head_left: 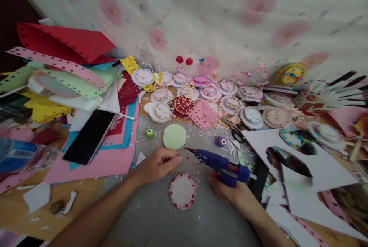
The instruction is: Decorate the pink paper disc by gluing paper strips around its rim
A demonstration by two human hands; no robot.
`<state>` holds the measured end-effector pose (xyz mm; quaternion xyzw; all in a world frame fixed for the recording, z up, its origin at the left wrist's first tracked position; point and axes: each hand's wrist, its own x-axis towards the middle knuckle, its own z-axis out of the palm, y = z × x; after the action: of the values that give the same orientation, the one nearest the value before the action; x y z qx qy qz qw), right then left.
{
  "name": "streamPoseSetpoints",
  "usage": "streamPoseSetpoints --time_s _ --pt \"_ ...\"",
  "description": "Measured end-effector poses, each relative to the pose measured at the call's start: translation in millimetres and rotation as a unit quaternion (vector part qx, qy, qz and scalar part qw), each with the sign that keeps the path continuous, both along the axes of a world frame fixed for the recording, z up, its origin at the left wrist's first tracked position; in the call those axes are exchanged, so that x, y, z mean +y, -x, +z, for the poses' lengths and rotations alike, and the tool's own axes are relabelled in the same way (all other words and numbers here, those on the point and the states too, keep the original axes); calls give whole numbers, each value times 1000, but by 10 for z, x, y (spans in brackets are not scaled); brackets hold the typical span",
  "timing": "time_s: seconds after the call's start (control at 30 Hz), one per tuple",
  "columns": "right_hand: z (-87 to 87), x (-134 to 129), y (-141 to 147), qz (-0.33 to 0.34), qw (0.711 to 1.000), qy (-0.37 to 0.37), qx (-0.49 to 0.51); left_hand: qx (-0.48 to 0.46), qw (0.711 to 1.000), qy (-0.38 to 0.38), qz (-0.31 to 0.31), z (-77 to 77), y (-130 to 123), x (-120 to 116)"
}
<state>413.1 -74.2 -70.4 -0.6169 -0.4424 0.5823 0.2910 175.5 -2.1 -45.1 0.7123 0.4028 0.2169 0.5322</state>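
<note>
My right hand (230, 191) is wrapped round the handle of a blue glue gun (214, 161), its nozzle pointing left. In a pinch, my left hand (161, 164) holds a thin strip (181, 151), too fine to make out well, whose end is close to the nozzle tip. A small red bit shows there; whether nozzle and strip touch, I cannot tell. Below, on the grey mat (155, 220), lies a white paper disc (183, 191) edged with red and pink bits. A pale green paper circle (174, 136) rests just beyond my left hand.
Several decorated small paper hats (162, 111) line the back. Green (149, 132) and purple (221, 141) punches sit on the mat near scissors (238, 135). At left are a phone (89, 136), coloured paper (120, 164) and a bottle (21, 155). Cut white paper (324, 159) covers the right.
</note>
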Motion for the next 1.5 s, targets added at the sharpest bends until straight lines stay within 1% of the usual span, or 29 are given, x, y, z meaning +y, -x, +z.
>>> streamPoseSetpoints --time_s 0.13,0.23,0.37,0.6,0.8,1.0,1.17,1.3,1.5 --pt "31 6 4 -2 1000 -12 4 2 1000 -1 1 1 -1 -1" --pt "51 9 17 -11 1000 -8 8 1 1000 -4 0 7 -2 -1" --pt "64 10 27 -3 1000 0 18 5 1000 2 0 21 -9 2" --pt "93 12 28 -9 1000 -2 -24 4 1000 -7 -8 -2 -4 8" --pt "65 8 22 -7 1000 5 -10 4 1000 -8 -8 -12 -4 10" --pt "30 1 6 6 1000 -5 -2 3 1000 -2 -10 -3 -3 10" --pt "55 10 12 5 1000 -1 1 5 1000 -4 -9 -5 -1 8" --pt "84 14 24 -1 1000 -5 -25 5 1000 -4 -11 4 0 9" --pt "75 9 18 5 1000 -7 -30 4 1000 1 -9 12 -6 1"
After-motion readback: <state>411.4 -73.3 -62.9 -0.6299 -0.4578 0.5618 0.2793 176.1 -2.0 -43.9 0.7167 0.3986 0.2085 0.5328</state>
